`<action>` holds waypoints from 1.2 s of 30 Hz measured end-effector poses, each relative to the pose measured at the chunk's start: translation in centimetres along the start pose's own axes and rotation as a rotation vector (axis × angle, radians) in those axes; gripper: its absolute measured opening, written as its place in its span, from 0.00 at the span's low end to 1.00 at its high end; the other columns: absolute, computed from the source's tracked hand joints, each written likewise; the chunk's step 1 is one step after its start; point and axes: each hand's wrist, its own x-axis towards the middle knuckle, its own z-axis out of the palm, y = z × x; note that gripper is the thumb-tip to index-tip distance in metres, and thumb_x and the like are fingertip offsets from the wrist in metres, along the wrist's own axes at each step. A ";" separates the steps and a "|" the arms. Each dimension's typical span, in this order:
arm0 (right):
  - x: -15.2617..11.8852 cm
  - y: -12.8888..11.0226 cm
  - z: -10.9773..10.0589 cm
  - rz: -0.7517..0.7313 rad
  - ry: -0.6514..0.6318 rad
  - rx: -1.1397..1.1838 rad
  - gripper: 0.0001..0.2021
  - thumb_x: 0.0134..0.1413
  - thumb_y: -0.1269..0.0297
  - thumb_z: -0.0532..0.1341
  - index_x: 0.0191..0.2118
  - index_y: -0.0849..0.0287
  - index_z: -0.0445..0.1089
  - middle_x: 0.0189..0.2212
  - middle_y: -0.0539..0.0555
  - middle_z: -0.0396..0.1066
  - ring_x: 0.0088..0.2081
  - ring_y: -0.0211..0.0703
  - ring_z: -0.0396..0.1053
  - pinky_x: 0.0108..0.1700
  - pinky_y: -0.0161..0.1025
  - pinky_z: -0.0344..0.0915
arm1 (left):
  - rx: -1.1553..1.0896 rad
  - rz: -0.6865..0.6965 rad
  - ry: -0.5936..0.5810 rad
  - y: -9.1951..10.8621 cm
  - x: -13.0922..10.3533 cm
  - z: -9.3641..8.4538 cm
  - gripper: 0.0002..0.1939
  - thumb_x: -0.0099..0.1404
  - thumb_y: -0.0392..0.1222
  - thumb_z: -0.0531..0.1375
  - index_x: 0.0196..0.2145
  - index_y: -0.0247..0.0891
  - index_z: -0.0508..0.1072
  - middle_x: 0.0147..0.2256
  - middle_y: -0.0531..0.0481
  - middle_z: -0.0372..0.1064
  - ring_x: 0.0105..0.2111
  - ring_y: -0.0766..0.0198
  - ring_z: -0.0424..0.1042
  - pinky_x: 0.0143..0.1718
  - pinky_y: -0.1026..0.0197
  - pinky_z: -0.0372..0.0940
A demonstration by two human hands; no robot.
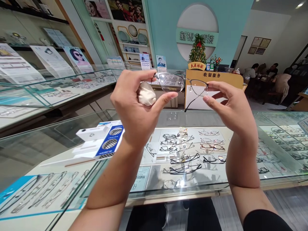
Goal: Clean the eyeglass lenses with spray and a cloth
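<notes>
A pair of thin metal-framed eyeglasses [171, 82] is held up above the glass counter, its lenses upright. My left hand [136, 102] grips the left end of the frame with its fingers. A crumpled white cloth [146, 93] is tucked into the same palm, and the thumb points along below the left lens. My right hand [232, 104] pinches the right end of the frame between thumb and index finger. One dark-tipped temple arm hangs down behind the right lens.
Below is a glass display counter [187, 189] with rows of eyeglasses inside. A blue and white box [110, 139] stands at the left. Another glass case [96, 80] runs along the left back. A wooden cashier desk [226, 80] and seated people are farther away.
</notes>
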 end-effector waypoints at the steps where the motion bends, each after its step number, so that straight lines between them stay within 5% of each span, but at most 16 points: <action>1: 0.0 0.0 0.0 0.001 0.005 0.002 0.22 0.62 0.50 0.68 0.58 0.53 0.77 0.54 0.60 0.80 0.46 0.53 0.80 0.41 0.49 0.81 | -0.013 -0.006 -0.008 0.0 0.0 0.0 0.20 0.60 0.57 0.75 0.48 0.54 0.79 0.44 0.50 0.77 0.55 0.43 0.74 0.56 0.36 0.71; 7: 0.0 -0.5 -0.1 0.024 0.021 -0.017 0.21 0.62 0.54 0.69 0.58 0.54 0.75 0.54 0.61 0.80 0.46 0.54 0.80 0.42 0.50 0.80 | -0.043 -0.046 -0.028 -0.7 0.1 0.2 0.25 0.59 0.62 0.74 0.50 0.53 0.78 0.47 0.51 0.77 0.56 0.44 0.74 0.58 0.37 0.70; 12: -0.2 -1.6 0.4 -0.034 0.169 -0.023 0.18 0.61 0.57 0.70 0.55 0.54 0.75 0.54 0.60 0.79 0.44 0.50 0.80 0.35 0.45 0.77 | -0.118 -0.126 -0.103 -2.4 0.6 0.5 0.28 0.59 0.66 0.72 0.52 0.51 0.78 0.48 0.50 0.79 0.55 0.43 0.76 0.55 0.37 0.72; 21: -0.7 -1.9 1.1 -0.095 0.207 -0.194 0.21 0.68 0.47 0.62 0.62 0.45 0.68 0.61 0.61 0.72 0.57 0.58 0.76 0.43 0.52 0.80 | -0.194 -0.269 -0.194 -3.4 0.7 0.9 0.29 0.56 0.68 0.73 0.52 0.57 0.79 0.51 0.50 0.80 0.56 0.45 0.77 0.50 0.41 0.77; 27: -0.8 -2.4 1.1 -0.064 0.234 -0.120 0.21 0.66 0.46 0.64 0.60 0.43 0.69 0.60 0.60 0.72 0.58 0.60 0.74 0.47 0.55 0.81 | -0.176 -0.210 -0.186 -4.0 0.5 1.2 0.30 0.58 0.68 0.71 0.55 0.56 0.78 0.50 0.49 0.81 0.54 0.45 0.78 0.47 0.42 0.78; 36: -1.3 -3.3 1.4 -0.097 0.240 -0.145 0.18 0.67 0.50 0.65 0.59 0.45 0.69 0.62 0.61 0.70 0.63 0.63 0.70 0.54 0.58 0.78 | -0.138 -0.148 -0.125 -4.4 0.5 1.9 0.36 0.57 0.72 0.70 0.57 0.51 0.75 0.52 0.50 0.79 0.58 0.43 0.75 0.56 0.36 0.73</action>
